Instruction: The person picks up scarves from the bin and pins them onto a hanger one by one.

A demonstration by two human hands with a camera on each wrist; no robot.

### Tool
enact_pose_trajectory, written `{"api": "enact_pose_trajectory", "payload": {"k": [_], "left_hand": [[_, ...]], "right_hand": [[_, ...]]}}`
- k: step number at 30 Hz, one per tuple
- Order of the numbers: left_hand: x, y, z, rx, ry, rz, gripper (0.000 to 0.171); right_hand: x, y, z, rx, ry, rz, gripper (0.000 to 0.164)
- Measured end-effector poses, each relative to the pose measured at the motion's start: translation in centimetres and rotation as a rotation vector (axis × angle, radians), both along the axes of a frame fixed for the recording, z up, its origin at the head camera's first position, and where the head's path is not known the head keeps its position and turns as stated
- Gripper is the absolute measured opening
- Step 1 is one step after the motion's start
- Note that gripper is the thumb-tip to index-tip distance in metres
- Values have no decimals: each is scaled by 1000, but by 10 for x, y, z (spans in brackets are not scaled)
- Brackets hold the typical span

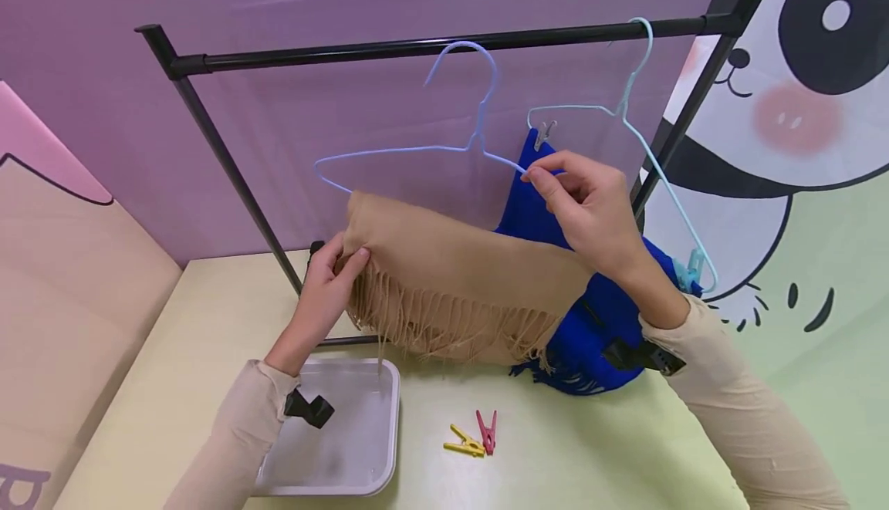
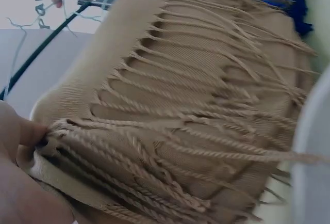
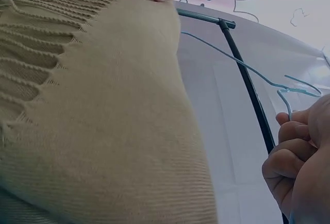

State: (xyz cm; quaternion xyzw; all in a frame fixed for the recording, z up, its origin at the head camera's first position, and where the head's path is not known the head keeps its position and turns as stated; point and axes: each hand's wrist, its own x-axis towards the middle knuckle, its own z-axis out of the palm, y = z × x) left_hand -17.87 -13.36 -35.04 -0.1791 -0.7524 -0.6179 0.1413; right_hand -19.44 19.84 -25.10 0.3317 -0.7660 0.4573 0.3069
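Note:
A tan fringed scarf [image 1: 451, 255] hangs folded over a lavender-blue wire hanger [image 1: 410, 149], its twisted fringe [image 2: 180, 105] dangling at the front. My left hand [image 1: 326, 282] pinches the scarf's left end between thumb and fingers. With thumb and forefinger my right hand [image 1: 586, 201] pinches the hanger's right arm, near the hook side. The hanger's hook rises in front of the black rail [image 1: 389, 48]. In the right wrist view the hanger wire [image 3: 242, 64] runs from the scarf's edge to my curled fingers. The lower bar of the hanger is hidden under the cloth.
A blue fringed scarf [image 1: 611, 340] hangs from a light-teal hanger [image 1: 670, 186] on the rail, held by a grey clip [image 1: 544, 136] and a teal clip [image 1: 692, 267]. Below lie a yellow clothespin [image 1: 465, 442], a red clothespin [image 1: 488, 434] and a grey plastic tub [image 1: 347, 425].

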Motion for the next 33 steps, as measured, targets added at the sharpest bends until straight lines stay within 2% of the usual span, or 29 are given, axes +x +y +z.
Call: {"api": "enact_pose_trajectory", "payload": {"k": [4,6,10,17,19,25,31,33], "left_hand": [[3,9,16,144,7,-44,20],[5,10,21,184,2,-62,22],[6,8,24,132,10,-19,21],[4,1,13,56,76,108,22],[3,-1,11,41,61,115,26],[6,-6,8,-65,-8,63,31],[1,-6,11,-161,94,125,12],[-1,-5,13,-177,120,147,10]], "right_hand": [[0,-4,-3,22,-18,14,14],[0,-5,-3,19,-24,26,14],[2,-7,-2,19,-26,23,13],[4,-2,4,18,16,-30,15],[2,1,6,5,38,-41,15],[2,3,7,23,17,-28,14],[1,4,10,13,-9,12,12],[0,5,13,20,-22,41,12]]}}
